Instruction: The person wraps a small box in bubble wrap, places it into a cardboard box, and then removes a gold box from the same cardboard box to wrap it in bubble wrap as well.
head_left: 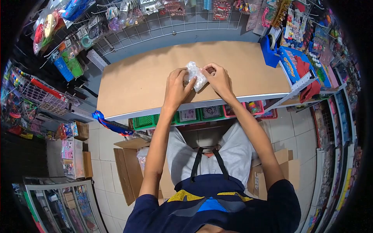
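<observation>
A small bundle in clear, whitish bubble wrap (197, 77) is between my two hands, above the brown table (140, 81). My left hand (177, 86) grips its left side, with the thumb lying across the front. At its upper right edge, the thumb and fingers of my right hand (217, 79) are pinched together on the wrap. What lies inside the wrap cannot be made out.
A blue tape dispenser (269, 52) stands at the table's right end, beside a blue box (289, 64). Green baskets (143, 122) sit under the front edge. Packaged goods hang behind. Open cardboard boxes (126, 167) flank my legs.
</observation>
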### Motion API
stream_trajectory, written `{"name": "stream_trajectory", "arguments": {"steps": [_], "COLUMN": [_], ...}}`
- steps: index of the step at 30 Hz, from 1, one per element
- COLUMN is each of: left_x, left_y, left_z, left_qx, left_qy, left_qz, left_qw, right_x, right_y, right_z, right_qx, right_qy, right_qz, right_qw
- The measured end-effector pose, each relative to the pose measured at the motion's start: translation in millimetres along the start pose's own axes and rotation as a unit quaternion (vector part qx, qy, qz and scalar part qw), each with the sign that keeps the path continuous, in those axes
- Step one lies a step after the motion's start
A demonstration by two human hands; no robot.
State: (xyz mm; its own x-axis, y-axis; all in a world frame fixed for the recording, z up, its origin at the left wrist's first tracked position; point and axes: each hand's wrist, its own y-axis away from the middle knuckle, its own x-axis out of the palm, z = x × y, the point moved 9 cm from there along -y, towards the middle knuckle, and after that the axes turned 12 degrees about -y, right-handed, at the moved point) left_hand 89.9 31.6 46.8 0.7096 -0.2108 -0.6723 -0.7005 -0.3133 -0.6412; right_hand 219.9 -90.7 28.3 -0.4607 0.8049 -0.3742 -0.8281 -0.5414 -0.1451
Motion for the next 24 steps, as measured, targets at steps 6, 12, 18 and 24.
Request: {"name": "stream_trajectory", "arguments": {"steps": [6, 12, 18, 24], "left_x": [-1.8, -12.9, -13.8, -20.3], "left_y": [5.7, 3.7, 6.9, 3.0], "left_z": [-5.8, -20.2, -20.1, 8.6], "left_qx": [-0.038, -0.062, -0.072, -0.154], "left_qy": [-0.009, -0.017, -0.023, 0.176], "left_qz": [-0.007, -0.042, -0.029, 0.140], "left_qw": [0.999, 0.997, 0.997, 0.962], "right_x": [1.4, -0.8, -1.8, -2.0], "right_y": [2.6, 3.6, 21.9, 28.3], "right_z": [2.1, 14.2, 27.7, 31.1], "right_qx": [-0.050, -0.106, -0.231, -0.237], "right_qy": [0.009, 0.053, 0.111, 0.133], "right_qz": [-0.007, -0.018, -0.021, 0.027], "right_qw": [0.999, 0.993, 0.966, 0.962]}}
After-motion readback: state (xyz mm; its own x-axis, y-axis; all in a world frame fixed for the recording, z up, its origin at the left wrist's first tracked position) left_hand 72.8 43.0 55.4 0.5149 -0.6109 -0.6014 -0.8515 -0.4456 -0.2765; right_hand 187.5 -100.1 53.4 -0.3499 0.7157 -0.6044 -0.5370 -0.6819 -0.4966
